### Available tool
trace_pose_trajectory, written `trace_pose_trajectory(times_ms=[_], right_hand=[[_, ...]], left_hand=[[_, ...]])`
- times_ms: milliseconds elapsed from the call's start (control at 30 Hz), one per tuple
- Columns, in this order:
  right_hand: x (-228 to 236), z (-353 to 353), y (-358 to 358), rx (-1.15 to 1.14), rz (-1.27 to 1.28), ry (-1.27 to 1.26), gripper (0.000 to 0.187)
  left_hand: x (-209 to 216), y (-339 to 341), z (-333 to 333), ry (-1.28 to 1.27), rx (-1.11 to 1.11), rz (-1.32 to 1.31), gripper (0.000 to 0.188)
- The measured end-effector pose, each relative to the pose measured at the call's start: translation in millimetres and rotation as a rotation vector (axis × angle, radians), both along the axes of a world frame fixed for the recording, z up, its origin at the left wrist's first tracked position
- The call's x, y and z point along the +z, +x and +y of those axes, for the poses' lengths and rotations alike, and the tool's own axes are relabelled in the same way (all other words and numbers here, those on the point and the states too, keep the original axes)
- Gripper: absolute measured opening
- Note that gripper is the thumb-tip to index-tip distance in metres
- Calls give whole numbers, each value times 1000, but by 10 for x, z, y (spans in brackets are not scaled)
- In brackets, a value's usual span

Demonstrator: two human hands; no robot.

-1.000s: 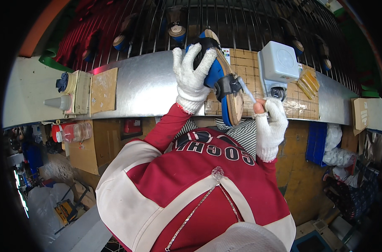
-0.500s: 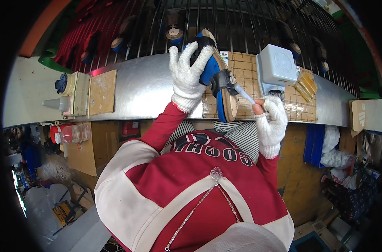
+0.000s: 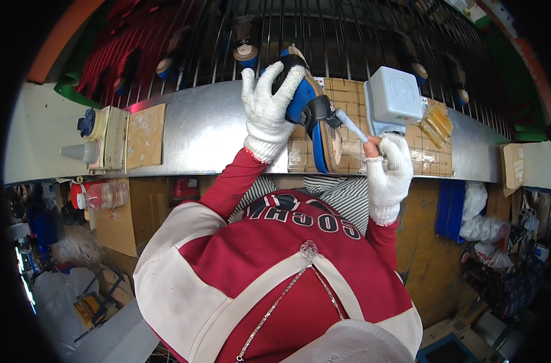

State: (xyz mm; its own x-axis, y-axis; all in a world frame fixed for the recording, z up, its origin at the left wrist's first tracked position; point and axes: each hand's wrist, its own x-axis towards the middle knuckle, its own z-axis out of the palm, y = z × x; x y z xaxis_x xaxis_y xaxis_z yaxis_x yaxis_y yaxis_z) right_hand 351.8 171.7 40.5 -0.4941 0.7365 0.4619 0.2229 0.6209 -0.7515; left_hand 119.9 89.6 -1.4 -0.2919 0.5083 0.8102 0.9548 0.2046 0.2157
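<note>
A sandal (image 3: 299,107) with blue sides, a tan sole face and black straps is held tilted over the workbench in my gloved left hand (image 3: 267,109). The fingers spread around its strap and side. A slim whitish stick (image 3: 352,125) is pinched between the bare thumb and fingertips of my right hand (image 3: 389,167), which wears a white knit glove with cut fingertips. The stick's far end meets the edge of the nearer black strap (image 3: 321,114). Whether that end carries bristles is too small to tell.
Brown cardboard (image 3: 430,160) covers part of the metal bench (image 3: 209,121). A pale grey box-shaped container (image 3: 395,94) stands right, beside a yellowish packet (image 3: 436,125). Beyond, more footwear (image 3: 245,53) rests on a rack of metal bars (image 3: 324,42). A grey cone (image 3: 80,151) lies left.
The stick's tip has moved a little farther up along the strap's edge, my right hand rising slightly with it. My left hand keeps its hold on the sandal. The whole view has shifted slightly.
</note>
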Motion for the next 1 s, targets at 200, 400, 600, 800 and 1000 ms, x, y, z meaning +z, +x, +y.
trace_pose_trajectory(times_ms=[200,400,600,800,1000], right_hand=[[-38,76,-11,76,45,-51,17],[-34,117,3,125,91,-138,17],[66,214,-43,148,127,-8,15],[203,326,-162,196,180,62,14],[275,518,-322,285,205,43,15]], left_hand=[[55,-21,38,26,10,-74,76],[138,23,79,-109,-20,-243,83],[169,79,131,-168,-122,-444,90],[233,107,128,-377,-247,-811,99],[546,165,-72,-496,-753,-1336,90]])
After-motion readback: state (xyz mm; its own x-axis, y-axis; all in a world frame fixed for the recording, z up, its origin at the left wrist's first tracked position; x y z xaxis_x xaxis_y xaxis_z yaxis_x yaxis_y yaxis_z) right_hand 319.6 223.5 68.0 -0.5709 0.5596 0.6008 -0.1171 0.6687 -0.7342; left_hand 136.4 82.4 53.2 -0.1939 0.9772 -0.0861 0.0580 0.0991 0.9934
